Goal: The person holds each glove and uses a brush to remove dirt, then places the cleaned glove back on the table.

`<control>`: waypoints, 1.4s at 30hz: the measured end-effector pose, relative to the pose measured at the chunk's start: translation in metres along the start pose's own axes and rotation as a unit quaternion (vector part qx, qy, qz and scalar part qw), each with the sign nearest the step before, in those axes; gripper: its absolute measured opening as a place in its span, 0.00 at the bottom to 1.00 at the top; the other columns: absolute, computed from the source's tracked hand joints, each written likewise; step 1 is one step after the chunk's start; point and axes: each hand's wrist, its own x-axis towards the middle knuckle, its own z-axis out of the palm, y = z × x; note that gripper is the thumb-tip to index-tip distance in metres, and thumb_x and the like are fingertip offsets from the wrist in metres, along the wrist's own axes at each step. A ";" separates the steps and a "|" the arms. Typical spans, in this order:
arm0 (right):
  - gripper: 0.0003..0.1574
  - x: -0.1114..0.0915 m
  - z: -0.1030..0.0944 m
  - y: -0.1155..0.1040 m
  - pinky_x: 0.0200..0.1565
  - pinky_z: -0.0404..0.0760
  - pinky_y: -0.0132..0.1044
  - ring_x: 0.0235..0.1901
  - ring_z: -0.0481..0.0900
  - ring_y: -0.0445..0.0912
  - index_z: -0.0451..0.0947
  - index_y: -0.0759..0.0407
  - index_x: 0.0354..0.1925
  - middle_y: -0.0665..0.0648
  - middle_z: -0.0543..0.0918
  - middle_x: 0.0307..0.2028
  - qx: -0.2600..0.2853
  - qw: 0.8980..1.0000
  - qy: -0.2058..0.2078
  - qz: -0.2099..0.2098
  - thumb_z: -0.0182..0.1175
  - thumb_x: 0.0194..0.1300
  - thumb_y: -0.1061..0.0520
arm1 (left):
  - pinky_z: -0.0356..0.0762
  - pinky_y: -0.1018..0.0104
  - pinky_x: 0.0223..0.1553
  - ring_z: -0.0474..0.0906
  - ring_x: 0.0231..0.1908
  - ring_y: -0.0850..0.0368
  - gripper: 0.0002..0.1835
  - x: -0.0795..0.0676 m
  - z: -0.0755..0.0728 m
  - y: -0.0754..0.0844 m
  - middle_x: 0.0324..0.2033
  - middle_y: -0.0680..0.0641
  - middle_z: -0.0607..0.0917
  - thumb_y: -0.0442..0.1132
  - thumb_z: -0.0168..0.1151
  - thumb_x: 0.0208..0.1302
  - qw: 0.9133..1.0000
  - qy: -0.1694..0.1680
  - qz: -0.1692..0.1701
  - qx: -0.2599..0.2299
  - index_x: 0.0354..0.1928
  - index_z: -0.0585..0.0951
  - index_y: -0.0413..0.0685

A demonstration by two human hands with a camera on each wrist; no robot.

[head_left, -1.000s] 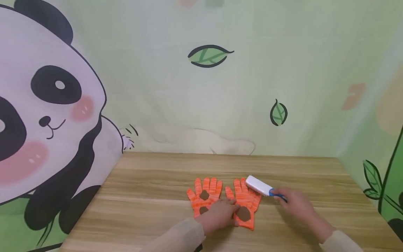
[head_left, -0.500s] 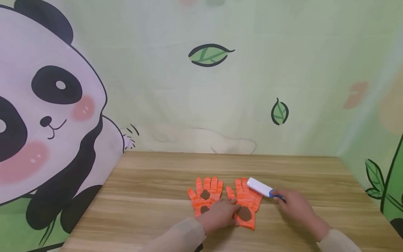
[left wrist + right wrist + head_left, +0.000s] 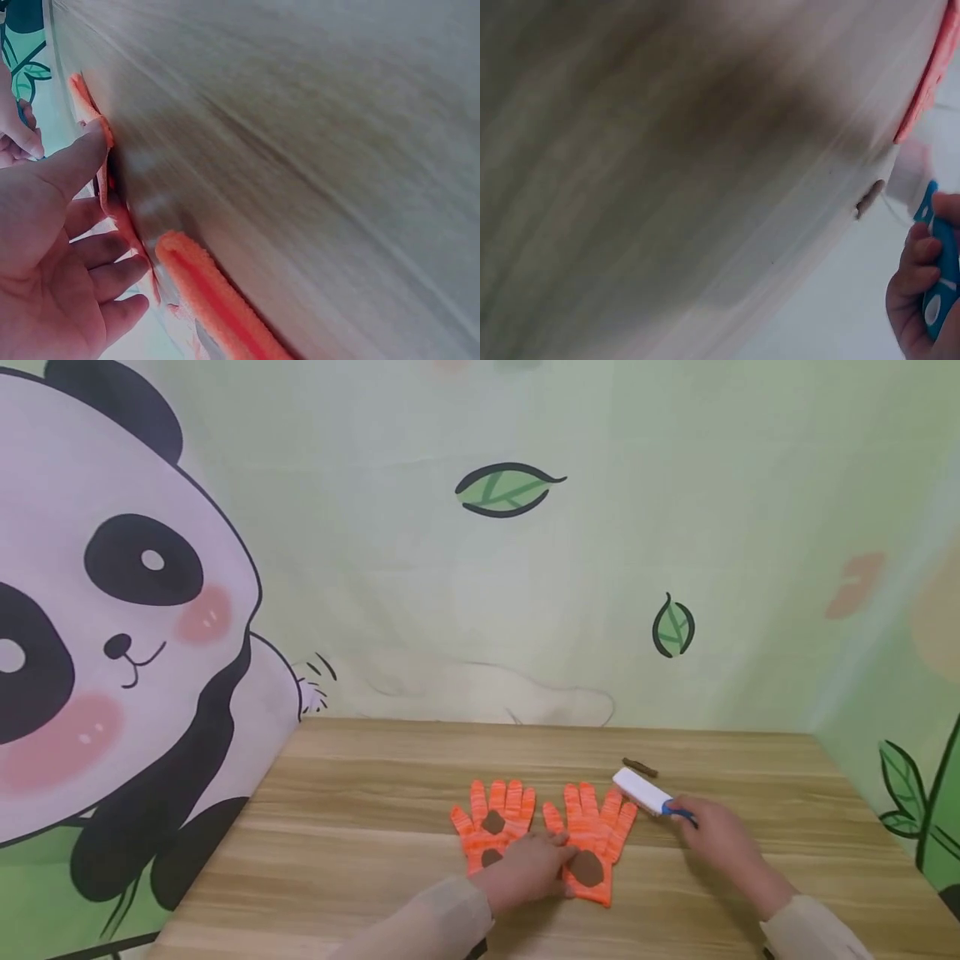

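Two orange knit gloves lie side by side on the wooden table, a left one (image 3: 514, 838) and a right one (image 3: 600, 832). Brown patches mark both; the right glove's large patch (image 3: 587, 867) is near its cuff. My left hand (image 3: 528, 864) presses on the right glove's inner edge, its fingers extended and the thumb at the cuff. My right hand (image 3: 720, 839) grips the blue handle (image 3: 943, 259) of a brush (image 3: 639, 790), whose white-backed head overlaps the right glove's outer fingertip. A thin brown strip (image 3: 640, 767) lies on the table just beyond the brush.
The wooden tabletop (image 3: 337, 827) runs back to a green wall cloth (image 3: 375, 568) printed with leaves and a large panda (image 3: 135, 602). Another printed cloth side (image 3: 885, 693) borders the table on the right.
The brush has moved right, off most of the right glove's fingers. A brown strip now shows on the table beyond it. The left hand stays on the glove.
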 end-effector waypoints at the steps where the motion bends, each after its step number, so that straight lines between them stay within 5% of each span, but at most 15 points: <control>1: 0.11 -0.001 0.000 0.001 0.37 0.84 0.57 0.39 0.88 0.62 0.85 0.64 0.46 0.69 0.90 0.42 0.001 1.000 0.008 0.008 0.65 0.65 0.63 | 0.70 0.62 0.73 0.69 0.74 0.56 0.34 -0.001 0.000 0.000 0.74 0.54 0.73 0.60 0.66 0.66 1.000 -0.001 0.002 -0.004 0.71 0.75 0.60; 6: 0.13 -0.005 -0.010 -0.008 0.30 0.80 0.51 0.31 0.84 0.53 0.85 0.64 0.47 0.68 0.90 0.42 0.003 0.999 0.035 0.011 0.66 0.64 0.64 | 0.70 0.63 0.73 0.70 0.73 0.55 0.35 -0.005 0.000 -0.006 0.73 0.51 0.74 0.59 0.65 0.68 0.999 0.016 0.030 -0.010 0.72 0.73 0.55; 12: 0.12 -0.023 -0.015 -0.032 0.32 0.84 0.46 0.33 0.89 0.52 0.88 0.58 0.43 0.59 0.92 0.38 -0.005 0.996 0.066 -0.062 0.72 0.59 0.63 | 0.73 0.58 0.70 0.71 0.73 0.57 0.30 -0.029 0.004 -0.003 0.73 0.55 0.74 0.58 0.58 0.73 0.998 0.026 0.050 0.024 0.72 0.73 0.57; 16: 0.12 -0.043 -0.013 -0.048 0.31 0.83 0.37 0.35 0.89 0.47 0.88 0.52 0.44 0.53 0.92 0.40 -0.014 0.996 0.043 -0.073 0.73 0.60 0.61 | 0.73 0.57 0.71 0.71 0.73 0.58 0.26 -0.048 0.006 0.004 0.72 0.56 0.74 0.57 0.57 0.75 0.996 0.023 0.077 0.045 0.70 0.75 0.59; 21: 0.13 -0.059 -0.005 -0.060 0.35 0.85 0.35 0.36 0.88 0.42 0.86 0.48 0.44 0.49 0.91 0.39 -0.025 0.994 0.020 -0.102 0.72 0.60 0.60 | 0.71 0.59 0.72 0.69 0.74 0.59 0.28 -0.055 0.010 0.010 0.73 0.57 0.74 0.57 0.55 0.76 0.995 0.020 0.067 0.065 0.72 0.73 0.59; 29: 0.17 -0.075 0.012 -0.056 0.27 0.68 0.26 0.28 0.62 0.27 0.87 0.51 0.47 0.40 0.74 0.28 0.007 0.981 -0.013 -0.196 0.71 0.59 0.62 | 0.74 0.62 0.69 0.74 0.70 0.59 0.25 -0.056 0.018 0.016 0.69 0.55 0.78 0.56 0.54 0.76 0.992 0.044 0.052 0.103 0.69 0.77 0.57; 36: 0.16 -0.080 0.018 -0.057 0.25 0.61 0.24 0.24 0.56 0.28 0.90 0.50 0.42 0.39 0.69 0.24 -0.023 0.984 0.056 -0.170 0.74 0.54 0.64 | 0.76 0.61 0.67 0.77 0.67 0.59 0.20 -0.056 0.018 0.022 0.65 0.56 0.82 0.51 0.55 0.77 0.996 0.039 0.041 0.074 0.64 0.81 0.56; 42: 0.17 -0.082 0.010 -0.064 0.24 0.63 0.25 0.22 0.57 0.30 0.90 0.50 0.44 0.41 0.71 0.24 -0.021 0.995 0.035 -0.092 0.73 0.56 0.65 | 0.74 0.60 0.69 0.75 0.69 0.59 0.20 -0.054 0.018 0.025 0.68 0.56 0.79 0.46 0.54 0.78 0.997 0.001 0.040 0.061 0.68 0.77 0.57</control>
